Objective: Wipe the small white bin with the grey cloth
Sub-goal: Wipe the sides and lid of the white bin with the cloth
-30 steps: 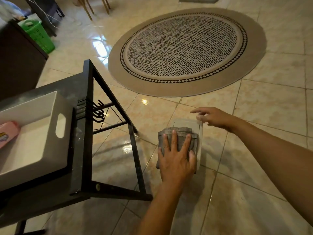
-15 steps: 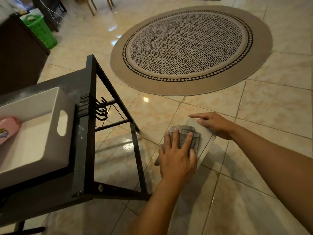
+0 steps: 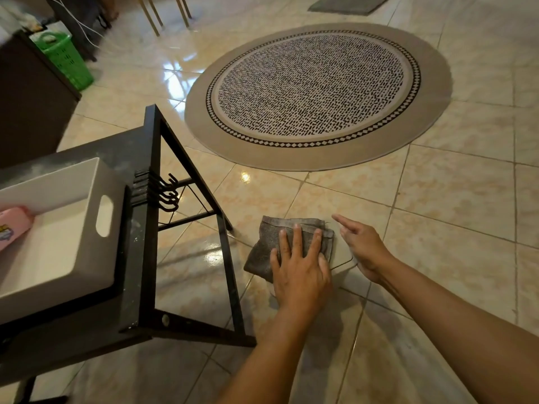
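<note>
— What is the left hand (image 3: 300, 272) doing?
— It lies flat, fingers spread, on a folded grey terry cloth (image 3: 287, 244) above the glossy beige tiled floor (image 3: 437, 199). The right hand (image 3: 360, 246) hovers open just beside the cloth's right edge.

— And to the left?
— A black metal-framed table (image 3: 151, 258) carries a white rectangular plastic bin (image 3: 73, 205) with a handle cut-out; a pink object (image 3: 13, 225) sits inside. A round patterned rug (image 3: 318, 94) lies beyond.

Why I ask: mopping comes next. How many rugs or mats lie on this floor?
2. A round patterned rug spreads across the upper middle of the view. A grey mat lies beyond it at the top edge, partly cut off. More may lie outside the frame.
</note>
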Demonstrator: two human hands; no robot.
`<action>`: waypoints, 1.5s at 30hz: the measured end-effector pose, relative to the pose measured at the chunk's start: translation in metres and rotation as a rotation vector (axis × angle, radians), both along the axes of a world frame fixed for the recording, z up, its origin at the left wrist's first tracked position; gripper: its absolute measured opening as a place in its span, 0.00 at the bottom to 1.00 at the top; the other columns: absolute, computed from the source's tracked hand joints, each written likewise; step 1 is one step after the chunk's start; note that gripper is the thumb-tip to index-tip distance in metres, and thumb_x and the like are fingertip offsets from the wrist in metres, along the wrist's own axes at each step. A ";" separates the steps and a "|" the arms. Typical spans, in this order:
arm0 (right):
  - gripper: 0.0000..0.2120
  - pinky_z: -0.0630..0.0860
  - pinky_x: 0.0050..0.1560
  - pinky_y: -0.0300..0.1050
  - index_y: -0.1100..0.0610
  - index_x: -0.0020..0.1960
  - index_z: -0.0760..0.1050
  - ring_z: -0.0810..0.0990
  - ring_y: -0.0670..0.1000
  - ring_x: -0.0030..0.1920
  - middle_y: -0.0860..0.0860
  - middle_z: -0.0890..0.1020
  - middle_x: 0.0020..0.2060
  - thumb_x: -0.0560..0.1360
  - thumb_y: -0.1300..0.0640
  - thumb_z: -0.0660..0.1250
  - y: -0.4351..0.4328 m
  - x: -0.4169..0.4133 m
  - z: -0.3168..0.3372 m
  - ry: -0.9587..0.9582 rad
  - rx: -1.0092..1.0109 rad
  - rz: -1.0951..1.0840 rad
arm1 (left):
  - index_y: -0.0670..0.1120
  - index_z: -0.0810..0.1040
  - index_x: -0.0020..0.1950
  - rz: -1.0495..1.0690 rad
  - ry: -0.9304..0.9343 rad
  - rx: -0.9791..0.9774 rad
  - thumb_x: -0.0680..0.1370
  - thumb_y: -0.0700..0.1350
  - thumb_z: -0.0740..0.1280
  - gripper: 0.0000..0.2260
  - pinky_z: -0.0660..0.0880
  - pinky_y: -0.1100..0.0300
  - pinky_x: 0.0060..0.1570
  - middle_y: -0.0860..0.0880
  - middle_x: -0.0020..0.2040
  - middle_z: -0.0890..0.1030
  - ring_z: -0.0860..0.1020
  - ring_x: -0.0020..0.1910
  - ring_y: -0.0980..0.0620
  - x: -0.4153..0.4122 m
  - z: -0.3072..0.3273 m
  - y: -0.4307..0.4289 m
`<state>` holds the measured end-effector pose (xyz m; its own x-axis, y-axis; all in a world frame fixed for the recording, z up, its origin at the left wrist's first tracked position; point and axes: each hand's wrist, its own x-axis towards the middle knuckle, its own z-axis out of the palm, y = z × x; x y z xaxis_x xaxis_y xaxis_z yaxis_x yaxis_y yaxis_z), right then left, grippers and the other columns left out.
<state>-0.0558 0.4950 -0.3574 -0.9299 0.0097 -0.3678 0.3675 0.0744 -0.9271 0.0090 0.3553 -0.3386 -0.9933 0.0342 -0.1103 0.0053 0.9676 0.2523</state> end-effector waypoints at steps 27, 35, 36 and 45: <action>0.14 0.79 0.35 0.42 0.56 0.64 0.73 0.78 0.51 0.38 0.56 0.75 0.38 0.81 0.67 0.60 0.015 0.007 0.010 -0.017 -0.162 0.159 | 0.65 0.50 0.77 -0.053 -0.008 -0.032 0.78 0.63 0.43 0.26 0.34 0.32 0.68 0.50 0.80 0.40 0.37 0.78 0.43 0.008 -0.004 -0.002; 0.14 0.79 0.35 0.43 0.58 0.64 0.72 0.78 0.51 0.36 0.55 0.75 0.37 0.80 0.68 0.59 0.012 0.005 0.009 -0.007 -0.177 0.138 | 0.66 0.50 0.77 -0.019 -0.003 -0.105 0.79 0.62 0.43 0.25 0.36 0.32 0.69 0.49 0.81 0.43 0.39 0.78 0.43 -0.012 -0.012 -0.011; 0.15 0.79 0.34 0.43 0.58 0.64 0.72 0.78 0.50 0.36 0.54 0.76 0.37 0.80 0.68 0.59 0.012 0.005 0.009 -0.008 -0.169 0.135 | 0.65 0.51 0.77 -0.016 0.017 -0.087 0.79 0.63 0.42 0.25 0.37 0.31 0.69 0.49 0.81 0.44 0.40 0.78 0.43 -0.007 -0.013 -0.014; 0.14 0.79 0.34 0.42 0.57 0.64 0.73 0.77 0.51 0.38 0.55 0.76 0.37 0.81 0.67 0.59 0.011 0.005 0.010 -0.018 -0.195 0.133 | 0.59 0.56 0.78 -0.085 0.012 0.028 0.82 0.56 0.48 0.23 0.47 0.34 0.71 0.50 0.81 0.48 0.45 0.79 0.47 -0.016 0.015 -0.003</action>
